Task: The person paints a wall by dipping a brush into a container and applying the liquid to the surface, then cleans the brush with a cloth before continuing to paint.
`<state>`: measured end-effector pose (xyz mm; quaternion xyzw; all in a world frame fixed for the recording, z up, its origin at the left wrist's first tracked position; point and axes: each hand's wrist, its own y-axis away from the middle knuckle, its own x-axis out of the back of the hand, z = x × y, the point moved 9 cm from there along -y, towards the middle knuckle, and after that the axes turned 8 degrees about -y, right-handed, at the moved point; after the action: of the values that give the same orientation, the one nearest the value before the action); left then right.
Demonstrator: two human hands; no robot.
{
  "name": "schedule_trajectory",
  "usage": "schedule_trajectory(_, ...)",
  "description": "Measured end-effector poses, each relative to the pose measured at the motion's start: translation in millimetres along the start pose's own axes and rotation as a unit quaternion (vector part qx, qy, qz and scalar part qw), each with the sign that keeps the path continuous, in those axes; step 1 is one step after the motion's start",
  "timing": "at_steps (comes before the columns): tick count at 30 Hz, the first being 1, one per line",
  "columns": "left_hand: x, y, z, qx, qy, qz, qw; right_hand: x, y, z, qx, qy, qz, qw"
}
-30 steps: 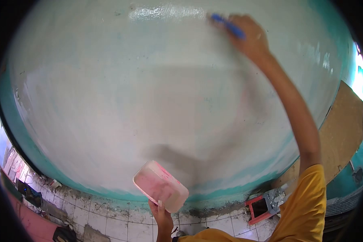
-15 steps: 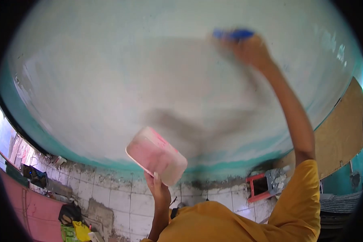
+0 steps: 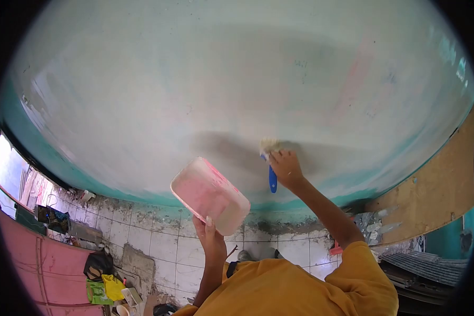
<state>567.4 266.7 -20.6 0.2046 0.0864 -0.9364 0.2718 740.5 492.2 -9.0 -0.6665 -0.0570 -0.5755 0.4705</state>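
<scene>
My right hand (image 3: 286, 167) grips a paintbrush (image 3: 273, 180) with a blue handle hanging down and pale bristles pointing up, close against the wall. The wall (image 3: 158, 95) is coated whitish, with teal showing along its lower edge and faint pink streaks at the right. My left hand (image 3: 209, 231) supports a rectangular plastic tub (image 3: 195, 189) from below and holds it tilted toward me. Its inside is stained pink, and brighter pink smears mark its upper right rim.
A white tiled floor (image 3: 163, 247) with grimy patches runs along the wall's foot. To the right stand a brown board (image 3: 421, 205) and corrugated sheets (image 3: 426, 267). A yellow bag (image 3: 113, 287) and a black bag (image 3: 97, 265) lie at lower left by a pink panel (image 3: 63, 263).
My right hand has come down and left with the brush, from high on the wall to near the tub. The tub stays in my left hand, shifted slightly right in view.
</scene>
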Motion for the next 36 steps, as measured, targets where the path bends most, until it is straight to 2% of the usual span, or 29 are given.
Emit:
schedule_trajectory(2,-0.8,-4.0,0.9,0.006,0.004,-0.004,1.0,-6.5,5.9,-9.3,0.044,-0.099,-0.013,0.994)
schedule_trajectory(3,-0.5,-4.1,1.4,0.001,0.002,-0.003,1.0,7.3,-0.9,-3.8,0.072,-0.1,0.021,0.992)
schedule_trajectory(4,0.2,-2.9,1.5,-0.002,0.0,-0.002,1.0,27.7,-16.0,6.0,0.099,-0.101,0.053,0.988)
schedule_trajectory(7,1.7,-3.6,-0.8,0.008,0.008,-0.006,1.0,130.5,-81.8,36.8,0.082,-0.151,0.147,0.974)
schedule_trajectory(9,1.8,-4.1,-0.6,0.005,0.013,-0.01,1.0,195.7,-113.1,46.4,0.085,-0.106,0.216,0.967)
schedule_trajectory(10,0.6,-4.0,0.2,-0.002,0.017,-0.017,1.0,215.9,-119.6,50.1,0.107,-0.041,0.28,0.953)
schedule_trajectory(11,0.7,-3.1,0.0,0.002,0.017,-0.014,1.0,230.3,-127.2,46.7,0.108,-0.044,0.276,0.954)
schedule_trajectory(13,1.3,-2.1,-0.7,0.019,0.017,-0.003,1.0,260.2,-134.1,44.6,0.06,-0.037,0.338,0.938)
schedule_trajectory(16,3.5,-4.0,-2.9,0.017,0.004,-0.009,1.0,202.4,-120.2,48.0,0.019,-0.002,0.309,0.951)
schedule_trajectory(18,5.8,-2.9,-2.4,0.015,-0.002,0.002,1.0,128.0,-95.0,39.6,-0.013,0.034,0.219,0.975)
schedule_trajectory(20,10.3,-1.4,-2.3,0.011,-0.008,0.011,1.0,53.9,-52.9,21.2,0.0,0.014,0.186,0.982)
schedule_trajectory(22,13.6,-1.4,-2.1,0.005,-0.017,0.005,1.0,-23.4,-10.3,5.3,-0.034,-0.047,0.068,0.996)
schedule_trajectory(25,14.9,-3.1,-3.3,0.012,-0.02,0.011,1.0,-69.0,31.9,-22.0,-0.014,-0.088,0.037,0.995)
schedule_trajectory(26,14.1,-2.9,-2.2,0.012,-0.022,0.01,1.0,-80.7,41.4,-23.5,-0.021,-0.149,0.031,0.988)
schedule_trajectory(27,12.8,-3.2,-0.1,0.008,-0.022,0.011,1.0,-86.9,45.6,-24.1,-0.028,-0.209,0.026,0.977)
schedule_trajectory(28,11.2,-3.6,2.5,0.004,-0.022,0.011,1.0,-74.9,41.4,-29.0,-0.03,-0.209,0.027,0.977)
schedule_trajectory(30,5.8,-3.4,7.9,0.003,-0.022,0.008,1.0,-41.7,38.4,-25.2,-0.101,-0.349,0.078,0.929)
schedule_trajectory(31,2.3,-5.1,9.5,0.0,-0.019,0.005,1.0,-31.8,36.7,-27.5,-0.103,-0.347,0.078,0.929)
schedule_trajectory(33,-4.7,-10.2,11.4,-0.023,-0.026,-0.013,0.999,6.3,42.9,-16.9,-0.134,-0.439,0.223,0.86)
schedule_trajectory(34,-9.2,-12.6,13.1,-0.047,-0.034,-0.029,0.998,21.1,42.8,-20.0,-0.135,-0.44,0.22,0.86)
schedule_trajectory(35,-8.5,-16.0,7.6,-0.042,-0.036,-0.024,0.998,23.5,51.1,-10.2,-0.217,-0.559,0.223,0.769)
schedule_trajectory(36,-11.8,-19.7,5.9,-0.07,-0.078,-0.037,0.994,22.7,60.8,-6.0,-0.295,-0.66,0.22,0.655)
